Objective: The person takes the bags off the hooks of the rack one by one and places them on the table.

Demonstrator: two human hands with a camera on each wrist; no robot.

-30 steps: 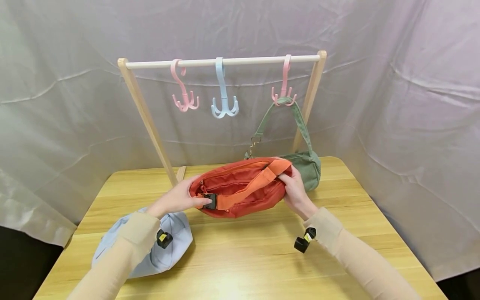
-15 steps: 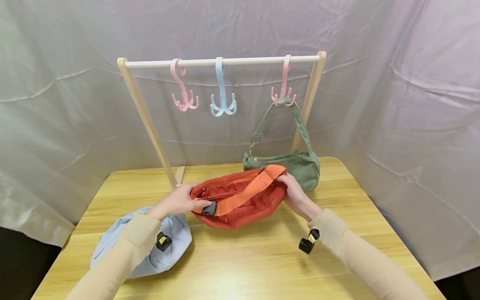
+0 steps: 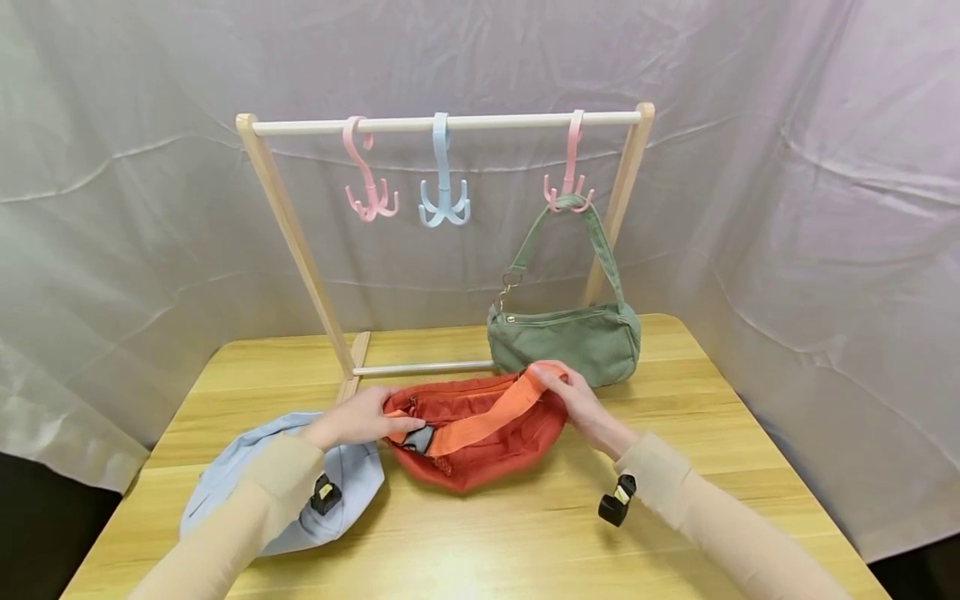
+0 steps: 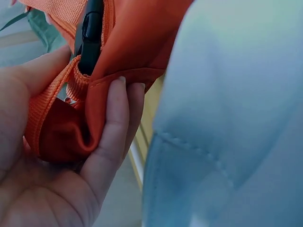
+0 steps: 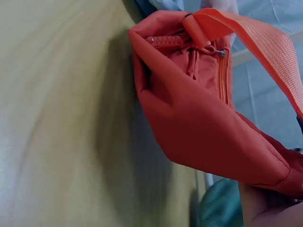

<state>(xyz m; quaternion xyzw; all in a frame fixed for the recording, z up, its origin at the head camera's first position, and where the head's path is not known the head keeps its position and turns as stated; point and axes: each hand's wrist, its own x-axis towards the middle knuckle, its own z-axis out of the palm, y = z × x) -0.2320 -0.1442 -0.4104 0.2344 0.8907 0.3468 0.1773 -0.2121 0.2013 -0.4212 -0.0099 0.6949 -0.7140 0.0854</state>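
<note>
A red waist bag [image 3: 472,462] with an orange strap [image 3: 487,423] is held low over the table, in front of the rack. My left hand [image 3: 360,417] grips its left end, thumb lying by the black buckle [image 3: 418,439]. In the left wrist view, curled fingers [image 4: 116,116] support the red cloth from beneath. At the other end, my right hand [image 3: 585,407] pinches the bag's corner and the strap with its thumb on top. The right wrist view shows the bag's underside [image 5: 203,118] above its shadow on the wood.
Behind stands a wooden rack [image 3: 288,225] with two pink hooks [image 3: 367,179] [image 3: 572,158] and a blue hook [image 3: 442,175] on its white bar [image 3: 510,122]. A green shoulder bag [image 3: 562,342] hangs from the right pink hook. A light blue bag [image 3: 352,487] lies under my left forearm.
Both hands have lowered the red waist bag toward the table and toward me, uncovering the green bag and the rack's lower bar. The right thumb has shifted onto the strap. The blue hook has swung slightly.
</note>
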